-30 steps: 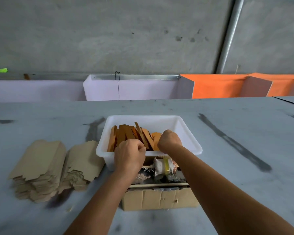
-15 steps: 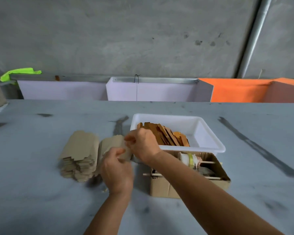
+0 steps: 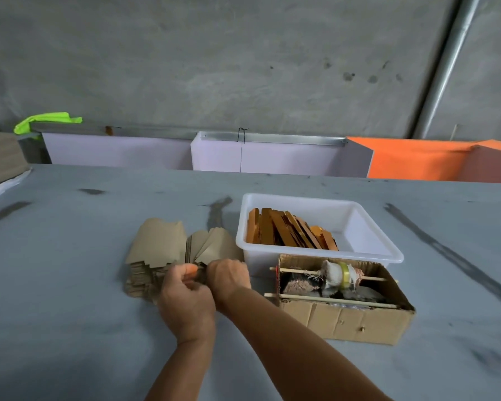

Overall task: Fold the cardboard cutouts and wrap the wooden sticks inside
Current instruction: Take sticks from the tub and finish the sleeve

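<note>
Cardboard cutouts (image 3: 159, 244) sit stacked just left of the white tub (image 3: 318, 227), which holds the wooden sticks (image 3: 289, 233). From my feed both hands meet at the stacks' near edge: left hand (image 3: 185, 302) and right hand (image 3: 229, 277) are curled tight, but honestly I can't tell what they're pinching, it's hidden behind knuckles.

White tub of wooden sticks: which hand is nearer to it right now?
Right. The right hand is just off the white tub's front left corner, at the cardboard cutouts. The left hand is farther left and nearer the person.
</note>
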The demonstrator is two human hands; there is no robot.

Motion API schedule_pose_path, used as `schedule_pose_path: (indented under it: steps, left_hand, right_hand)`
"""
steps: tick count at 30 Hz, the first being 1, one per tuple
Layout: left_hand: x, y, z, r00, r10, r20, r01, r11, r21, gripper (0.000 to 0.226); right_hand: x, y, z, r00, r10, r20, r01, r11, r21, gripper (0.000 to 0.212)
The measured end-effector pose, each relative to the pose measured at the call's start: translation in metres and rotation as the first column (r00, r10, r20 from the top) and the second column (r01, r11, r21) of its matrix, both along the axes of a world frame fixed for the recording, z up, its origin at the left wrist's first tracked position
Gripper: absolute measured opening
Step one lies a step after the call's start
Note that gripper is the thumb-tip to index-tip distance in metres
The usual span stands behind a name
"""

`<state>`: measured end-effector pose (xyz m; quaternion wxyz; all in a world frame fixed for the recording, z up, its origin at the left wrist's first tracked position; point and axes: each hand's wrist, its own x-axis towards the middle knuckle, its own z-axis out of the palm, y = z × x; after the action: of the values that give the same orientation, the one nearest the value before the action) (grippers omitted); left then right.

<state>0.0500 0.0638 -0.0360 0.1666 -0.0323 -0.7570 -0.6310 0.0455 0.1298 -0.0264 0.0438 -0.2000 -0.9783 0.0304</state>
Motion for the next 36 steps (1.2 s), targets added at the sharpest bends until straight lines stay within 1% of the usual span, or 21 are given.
schedule_pose_path:
  steps: [2, 4, 8, 11, 14, 17, 19, 23, 25, 26, 27, 28, 29, 30, 31, 32, 34, 35, 36]
  left_hand:
    - [0.0, 0.0, -0.001, 1.0, 0.0, 0.001, 0.0, 1.0, 0.008, 0.032]
    - [0.001, 0.0, -0.002, 1.0, 0.002, 0.001, -0.002, 1.0, 0.008, 0.032]
    - [0.001, -0.003, -0.003, 1.0, 0.002, -0.003, -0.002, 1.0, 0.008, 0.032]
    - [0.0, -0.006, -0.006, 1.0, -0.003, 0.009, 0.003, 1.0, -0.002, 0.032]
    - [-0.001, -0.009, -0.009, 1.0, -0.009, 0.017, 0.009, 1.0, -0.002, 0.028]
    - [-0.002, -0.01, -0.011, 1.0, -0.017, 0.027, 0.017, 1.0, -0.01, 0.026]
    - [-0.004, -0.012, -0.012, 0.999, -0.037, 0.031, 0.037, 0.999, -0.004, 0.027]
    - [-0.007, -0.014, -0.01, 0.996, -0.082, 0.039, 0.081, 0.997, 0.02, 0.024]
    - [-0.007, -0.013, -0.007, 0.993, -0.113, 0.045, 0.11, 0.992, 0.056, 0.023]
    - [-0.006, -0.013, -0.005, 0.99, -0.134, 0.043, 0.131, 0.989, 0.075, 0.023]
    - [-0.005, -0.012, -0.002, 0.985, -0.167, 0.042, 0.162, 0.982, 0.095, 0.026]
    - [-0.004, -0.012, 0.001, 0.976, -0.212, 0.045, 0.205, 0.971, 0.121, 0.031]
    - [-0.002, -0.011, 0.004, 0.964, -0.261, 0.05, 0.251, 0.956, 0.15, 0.038]
    - [0.001, -0.011, 0.007, 0.949, -0.311, 0.056, 0.296, 0.938, 0.18, 0.043]
    - [0.004, -0.01, 0.01, 0.931, -0.36, 0.064, 0.339, 0.916, 0.213, 0.047]
    - [0.007, -0.009, 0.013, 0.91, -0.407, 0.072, 0.379, 0.891, 0.251, 0.048]
    - [0.015, -0.005, 0.019, 0.864, -0.497, 0.085, 0.451, 0.836, 0.313, 0.04]
    - [0.019, -0.002, 0.021, 0.839, -0.536, 0.096, 0.481, 0.812, 0.331, 0.034]
    - [0.023, 0.0, 0.023, 0.818, -0.566, 0.107, 0.502, 0.791, 0.35, 0.029]
  right_hand:
    - [0.003, -0.002, -0.003, 0.999, 0.042, 0.011, -0.042, 0.997, 0.071, 0.015]
    - [0.007, -0.002, -0.004, 0.998, 0.069, -0.004, -0.068, 0.993, 0.1, 0.015]
    - [0.016, -0.002, -0.002, 0.995, 0.076, -0.068, -0.069, 0.993, 0.09, 0.014]
    - [0.024, -0.003, 0.001, 0.995, 0.05, -0.089, -0.044, 0.997, 0.067, 0.014]
    - [0.032, -0.004, 0.001, 0.995, 0.036, -0.088, -0.032, 0.998, 0.048, 0.013]
    - [0.037, -0.008, 0.005, 0.994, 0.043, -0.102, -0.037, 0.997, 0.064, 0.019]
    - [0.039, -0.009, 0.013, 0.988, 0.046, -0.15, -0.03, 0.993, 0.111, 0.024]
    - [0.05, -0.007, 0.041, 0.942, 0.038, -0.334, 0.012, 0.989, 0.145, 0.018]
    - [0.059, -0.002, 0.055, 0.899, 0.01, -0.437, 0.041, 0.993, 0.107, 0.019]
    - [0.065, 0.002, 0.062, 0.872, -0.026, -0.49, 0.062, 0.996, 0.057, 0.018]
    - [0.072, 0.007, 0.067, 0.842, -0.082, -0.534, 0.083, 0.996, -0.022, 0.016]
    - [0.079, 0.013, 0.071, 0.809, -0.153, -0.567, 0.093, 0.987, -0.135, 0.015]
    - [0.087, 0.02, 0.072, 0.775, -0.246, -0.582, 0.089, 0.955, -0.284, 0.019]
    - [0.096, 0.027, 0.073, 0.751, -0.348, -0.562, 0.079, 0.891, -0.446, 0.023]
    - [0.105, 0.032, 0.073, 0.74, -0.441, -0.508, 0.062, 0.796, -0.602, 0.024]
    - [0.114, 0.036, 0.072, 0.74, -0.512, -0.436, 0.044, 0.684, -0.729, 0.02]
    - [0.13, 0.042, 0.068, 0.758, -0.583, -0.291, 0.033, 0.481, -0.876, 0.014]
    - [0.137, 0.044, 0.065, 0.765, -0.598, -0.239, 0.033, 0.407, -0.913, 0.012]
    - [0.144, 0.046, 0.062, 0.766, -0.61, -0.203, 0.033, 0.353, -0.935, 0.011]
